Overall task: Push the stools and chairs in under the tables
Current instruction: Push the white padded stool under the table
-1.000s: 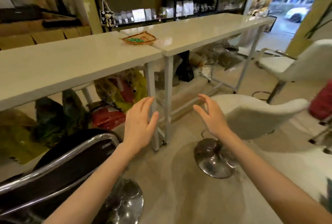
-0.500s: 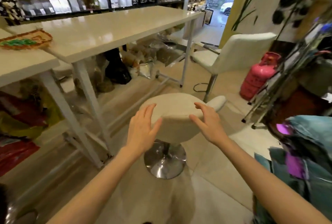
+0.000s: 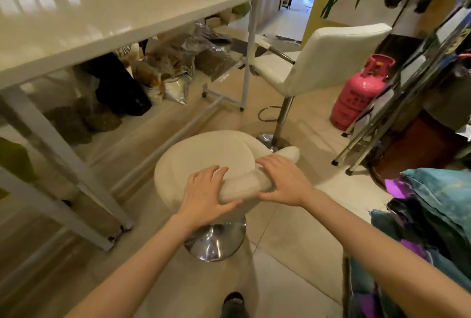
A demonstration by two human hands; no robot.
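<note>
The stool (image 3: 204,159), white and round-seated on a chrome base, stands out in the aisle just beside the white table (image 3: 102,19), not yet under it. Half a second ago both hands hovered open short of it; now the left hand (image 3: 204,195) and right hand (image 3: 283,180) have landed on its low padded backrest, fingers spread and seemingly curling round it, though the grip looks loose. The push can begin.
</note>
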